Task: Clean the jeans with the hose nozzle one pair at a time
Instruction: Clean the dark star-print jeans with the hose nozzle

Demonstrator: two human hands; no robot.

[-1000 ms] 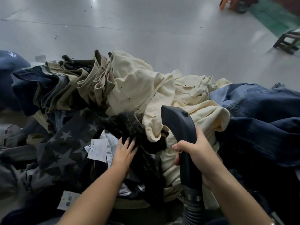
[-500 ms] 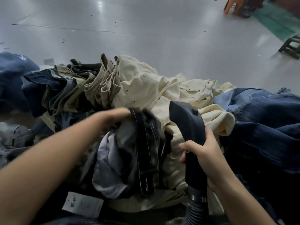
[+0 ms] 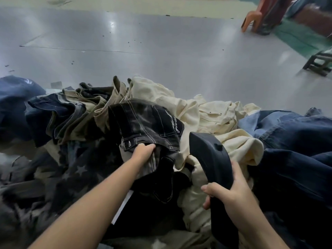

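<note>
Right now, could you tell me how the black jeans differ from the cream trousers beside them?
The black jeans are dark with pale contrast stitching; the cream trousers are plain and light. The left hand grips the black jeans at the waistband and lifts them, while the cream trousers lie untouched in the heap. Both are crumpled, near the hose nozzle in the right hand.
</note>
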